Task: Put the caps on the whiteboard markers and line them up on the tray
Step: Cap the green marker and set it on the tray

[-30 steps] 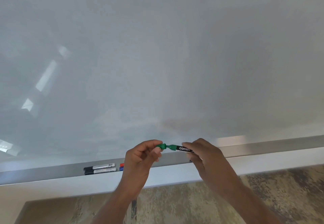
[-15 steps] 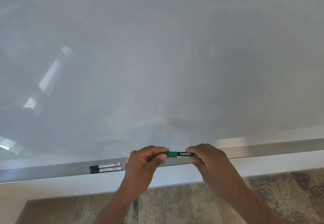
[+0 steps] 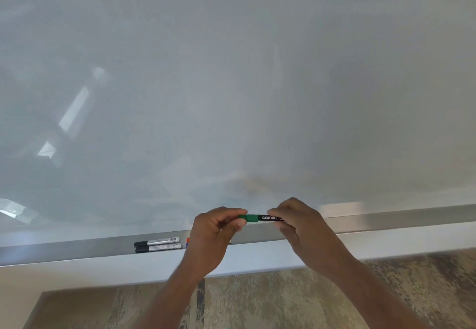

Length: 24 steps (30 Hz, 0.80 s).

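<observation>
Both hands pinch one green-capped black whiteboard marker (image 3: 260, 218): left hand (image 3: 215, 236) on cap, right hand (image 3: 300, 225) on barrel. Two black-capped markers (image 3: 157, 245) lie side by side on the long metal tray (image 3: 399, 219).

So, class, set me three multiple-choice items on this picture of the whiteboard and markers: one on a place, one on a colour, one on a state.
1. Where do the two black-capped markers lie?
A. on the tray under the whiteboard
B. on the floor
C. in the left hand

2. What colour is the cap of the held marker?
A. red
B. green
C. blue

3. How is that marker held?
A. by one hand only
B. between both hands, level
C. pressed tip-first on the board

Answers:
1 A, they rest side by side on the metal tray.
2 B, a green cap shows beside the black label.
3 B, the left hand pinches the cap end and the right hand the barrel.
</observation>
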Available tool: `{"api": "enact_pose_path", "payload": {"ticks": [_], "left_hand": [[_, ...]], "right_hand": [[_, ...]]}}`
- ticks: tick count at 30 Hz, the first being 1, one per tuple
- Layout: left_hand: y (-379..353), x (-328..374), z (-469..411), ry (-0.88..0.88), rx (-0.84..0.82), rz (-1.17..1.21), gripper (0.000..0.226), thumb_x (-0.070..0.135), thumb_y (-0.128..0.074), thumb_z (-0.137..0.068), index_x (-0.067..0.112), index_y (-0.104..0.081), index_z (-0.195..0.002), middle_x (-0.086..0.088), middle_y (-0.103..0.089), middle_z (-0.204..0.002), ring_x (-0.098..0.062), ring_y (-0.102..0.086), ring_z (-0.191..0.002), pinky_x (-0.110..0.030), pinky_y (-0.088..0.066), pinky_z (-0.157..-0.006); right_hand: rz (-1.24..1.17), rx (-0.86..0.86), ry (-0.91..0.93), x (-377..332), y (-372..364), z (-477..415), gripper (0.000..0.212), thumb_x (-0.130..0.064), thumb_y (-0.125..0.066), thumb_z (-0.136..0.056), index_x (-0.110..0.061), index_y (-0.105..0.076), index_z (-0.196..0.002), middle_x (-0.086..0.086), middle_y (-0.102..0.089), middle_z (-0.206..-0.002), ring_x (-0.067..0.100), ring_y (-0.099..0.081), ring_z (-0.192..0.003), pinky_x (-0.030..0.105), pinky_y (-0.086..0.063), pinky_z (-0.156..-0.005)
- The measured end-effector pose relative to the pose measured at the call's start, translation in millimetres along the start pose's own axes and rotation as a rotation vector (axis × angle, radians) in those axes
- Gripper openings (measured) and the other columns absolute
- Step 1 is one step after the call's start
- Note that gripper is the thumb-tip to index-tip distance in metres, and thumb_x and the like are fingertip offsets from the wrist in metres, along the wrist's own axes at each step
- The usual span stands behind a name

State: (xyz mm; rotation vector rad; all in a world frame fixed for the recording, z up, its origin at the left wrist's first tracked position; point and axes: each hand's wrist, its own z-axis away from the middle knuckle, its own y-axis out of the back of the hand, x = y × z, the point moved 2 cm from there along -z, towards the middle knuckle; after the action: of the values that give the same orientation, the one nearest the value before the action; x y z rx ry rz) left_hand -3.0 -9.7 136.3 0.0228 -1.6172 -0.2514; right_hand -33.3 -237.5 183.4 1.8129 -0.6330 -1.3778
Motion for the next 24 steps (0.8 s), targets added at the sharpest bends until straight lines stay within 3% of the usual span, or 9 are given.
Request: {"api": "enact_pose_path", "payload": {"ticks": [3,5,7,9,13,19,24], "left_hand": [[1,-19,-7,-0.003,0.035,-0.136,0.027,0.013,-0.079,-0.092,0.038,-0.083,-0.102,0.007,-0.079,-0.084,-0.018,-0.068,-0.076,-0.022,-0.054,-0.068],[-1,-33,-9,-0.028,0.062,-0.309,0.023,0.017,-0.078,-0.094,0.033,-0.082,-0.11,0.012,-0.08,-0.089,-0.01,-0.068,-0.078,-0.012,-0.05,-0.07],[-6,-47,-12,-0.071,0.082,-0.512,0.022,0.021,-0.076,-0.095,0.025,-0.081,-0.117,0.006,-0.079,-0.1,-0.009,-0.068,-0.089,-0.016,-0.051,-0.08],[-13,-64,-15,-0.098,0.053,-0.707,0.02,0.025,-0.071,-0.099,0.025,-0.08,-0.117,0.003,-0.079,-0.104,-0.016,-0.065,-0.1,-0.031,-0.051,-0.089],[-27,-101,-16,-0.115,-0.105,-1.063,0.024,0.024,-0.051,-0.107,0.029,-0.075,-0.106,0.008,-0.075,-0.094,-0.016,-0.057,-0.099,-0.033,-0.043,-0.088],[-32,-135,-20,-0.071,-0.139,-1.157,0.021,0.014,-0.062,-0.101,0.027,-0.078,-0.107,0.009,-0.079,-0.097,-0.016,-0.058,-0.101,-0.033,-0.044,-0.091],[-32,-147,-22,-0.05,-0.168,-1.164,0.026,0.013,-0.068,-0.099,0.027,-0.078,-0.119,0.008,-0.08,-0.108,-0.017,-0.058,-0.105,-0.034,-0.042,-0.096]], "right_hand": [[0.162,-0.022,-0.004,12,-19,-13,0.025,-0.019,-0.06,-0.099,-0.031,-0.067,-0.119,-0.011,-0.061,-0.106,0.007,-0.056,-0.09,0.03,-0.043,-0.081],[0.265,-0.039,-0.018,22,-36,-21,0.024,-0.023,-0.061,-0.098,-0.035,-0.067,-0.119,-0.012,-0.064,-0.105,0.01,-0.06,-0.091,0.033,-0.043,-0.079],[0.332,-0.068,-0.033,35,-56,-27,0.023,-0.024,-0.06,-0.098,-0.036,-0.067,-0.116,-0.013,-0.066,-0.103,0.012,-0.061,-0.089,0.034,-0.042,-0.077],[0.358,-0.107,-0.054,49,-78,-31,0.023,-0.02,-0.057,-0.098,-0.035,-0.066,-0.113,-0.011,-0.066,-0.099,0.014,-0.061,-0.088,0.034,-0.039,-0.076],[0.446,-0.21,-0.102,70,-116,-35,0.03,-0.006,-0.052,-0.092,-0.031,-0.064,-0.105,-0.007,-0.063,-0.091,0.019,-0.057,-0.083,0.035,-0.034,-0.071],[0.472,-0.253,-0.099,88,-150,-39,0.036,0.003,-0.053,-0.083,-0.027,-0.063,-0.102,-0.005,-0.063,-0.089,0.022,-0.059,-0.086,0.036,-0.034,-0.073],[0.478,-0.253,-0.087,96,-166,-41,0.042,0.004,-0.051,-0.08,-0.024,-0.065,-0.109,-0.002,-0.066,-0.098,0.025,-0.06,-0.094,0.037,-0.039,-0.086]]}}
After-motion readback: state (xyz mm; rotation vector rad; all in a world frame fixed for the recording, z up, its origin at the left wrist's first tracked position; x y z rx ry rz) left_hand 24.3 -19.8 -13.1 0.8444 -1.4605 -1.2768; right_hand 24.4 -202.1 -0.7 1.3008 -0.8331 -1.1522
